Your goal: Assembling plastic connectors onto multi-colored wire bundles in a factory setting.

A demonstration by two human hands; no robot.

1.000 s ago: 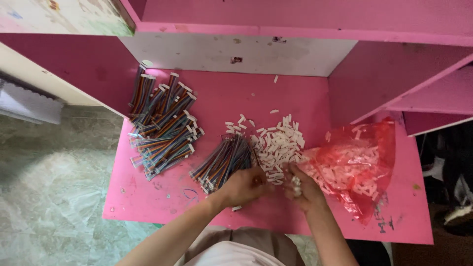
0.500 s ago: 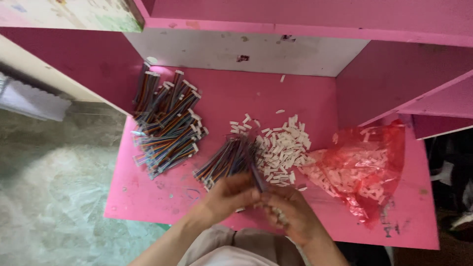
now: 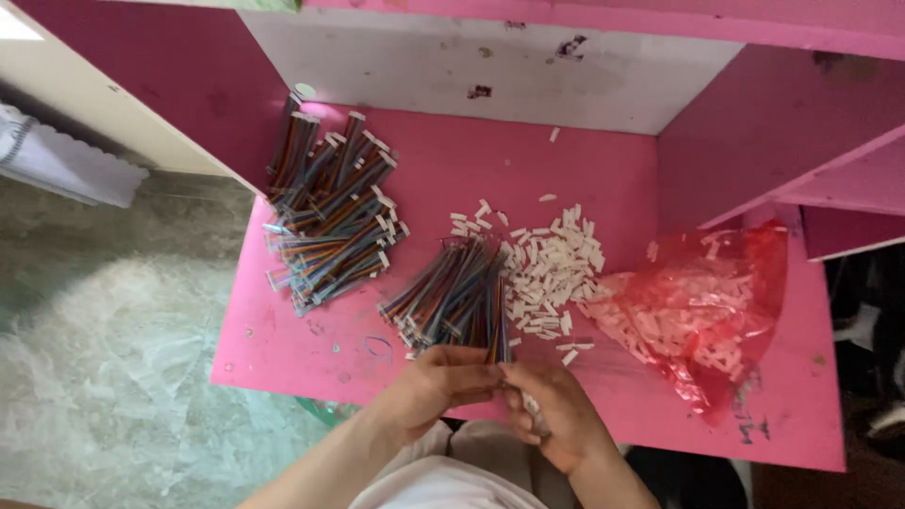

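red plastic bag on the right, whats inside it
Through the translucent red plastic bag a heap of small white plastic pieces shows, like the loose white pieces beside its open mouth on the pink table. Anything beneath that heap is covered by it.

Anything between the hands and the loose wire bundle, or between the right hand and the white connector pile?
Nothing visible. The left hand and right hand meet at the near end of the wire bundle, fingers already on the wires. The connector pile lies just beyond the right hand, touching the bundle, with only bare pink table between.
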